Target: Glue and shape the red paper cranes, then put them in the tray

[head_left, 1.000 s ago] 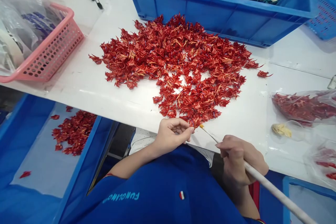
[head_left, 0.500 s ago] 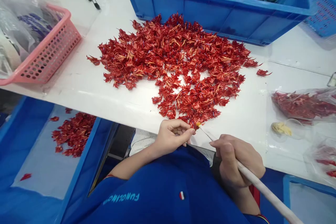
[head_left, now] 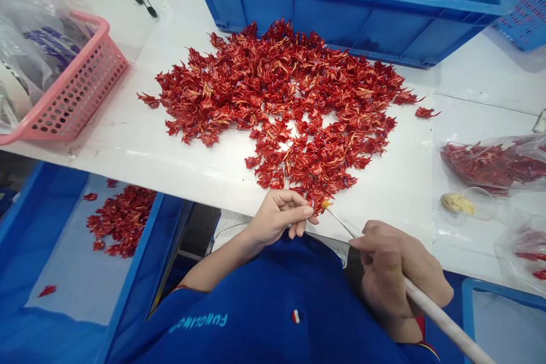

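Note:
My left hand (head_left: pixel 279 217) is at the table's front edge, thumb and forefinger pinched on a small red flower piece (head_left: pixel 314 208), which its fingers partly hide. My right hand (head_left: pixel 403 267) is closed around a long white tapered stick (head_left: pixel 446 321), held like a pen. A yellow blob (head_left: pixel 326 204) covers the stick's thin tip, just right of my left fingertips; whether it touches the flower piece I cannot tell. Directly beyond both hands spreads a heap of red flower pieces (head_left: pixel 273 79), reaching close to my left fingers.
A blue crate (head_left: pixel 341 17) of green curled pieces stands behind the heap. At left are a pink basket (head_left: pixel 81 88) and, lower, a blue bin (head_left: pixel 140 273) with more red pieces. On the right lie a bag of red pieces (head_left: pixel 490 165) and a yellowish lump (head_left: pixel 457 203).
My right hand has shifted right and slightly down with the stick, and its yellow tip sits a little further right. My left hand keeps its pinch, its fingers slightly turned.

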Motion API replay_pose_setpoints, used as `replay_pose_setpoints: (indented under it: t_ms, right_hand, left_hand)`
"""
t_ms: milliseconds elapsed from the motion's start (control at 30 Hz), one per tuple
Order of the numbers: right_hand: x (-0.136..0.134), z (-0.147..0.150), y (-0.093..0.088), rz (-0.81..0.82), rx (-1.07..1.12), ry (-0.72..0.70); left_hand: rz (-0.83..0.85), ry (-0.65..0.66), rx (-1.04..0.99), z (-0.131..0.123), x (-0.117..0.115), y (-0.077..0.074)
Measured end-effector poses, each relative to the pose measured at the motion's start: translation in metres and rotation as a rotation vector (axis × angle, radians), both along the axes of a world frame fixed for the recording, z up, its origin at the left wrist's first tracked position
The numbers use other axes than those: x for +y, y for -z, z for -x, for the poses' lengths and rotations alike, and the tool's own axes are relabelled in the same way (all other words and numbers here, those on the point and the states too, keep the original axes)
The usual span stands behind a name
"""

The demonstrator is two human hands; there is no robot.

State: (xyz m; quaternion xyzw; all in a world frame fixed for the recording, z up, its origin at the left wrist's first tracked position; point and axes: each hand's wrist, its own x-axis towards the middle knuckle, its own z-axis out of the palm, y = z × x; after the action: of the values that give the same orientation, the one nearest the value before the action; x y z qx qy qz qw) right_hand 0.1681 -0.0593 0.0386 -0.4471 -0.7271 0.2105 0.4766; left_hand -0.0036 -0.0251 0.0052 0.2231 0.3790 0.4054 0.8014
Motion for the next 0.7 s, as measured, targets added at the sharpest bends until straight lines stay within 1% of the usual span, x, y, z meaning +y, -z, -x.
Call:
replay_pose_setpoints:
  t_ms: [67,133,200,300,367,433,500,600,700]
  right_hand:
    - [0.006,0.005,-0.007,-0.038,-0.004,-0.002]
    - [0.009,0.008,-0.013,-0.031,-0.029,-0.030]
    - [0.011,0.010,-0.016,-0.032,-0.022,-0.030]
    - [0.009,0.010,-0.017,-0.020,-0.026,-0.002]
    - [0.007,0.009,-0.016,0.012,-0.020,-0.019]
    - [0.004,0.007,-0.014,0.016,0.060,-0.027]
    - [0.001,0.005,-0.010,-0.010,0.167,0.029]
    - [-0.003,0.008,-0.005,-0.044,0.305,0.216]
    - [-0.004,0.013,-0.004,-0.005,0.413,0.365]
  left_hand:
    - [-0.004,-0.006,0.001,-0.001,-0.001,0.001]
    - [-0.012,-0.010,0.007,-0.002,-0.001,0.003]
    - [-0.013,-0.007,0.007,-0.003,-0.002,0.004]
    - [-0.007,-0.006,-0.007,-0.002,-0.002,0.004]
    - [0.001,0.000,-0.021,-0.001,-0.002,0.003]
    - [0.022,0.010,-0.049,0.000,-0.002,0.002]
    - [0.049,0.017,-0.088,0.001,-0.001,0.001]
    - [0.079,0.026,-0.146,0.002,-0.001,0.001]
    - [0.095,0.036,-0.185,0.002,-0.001,0.002]
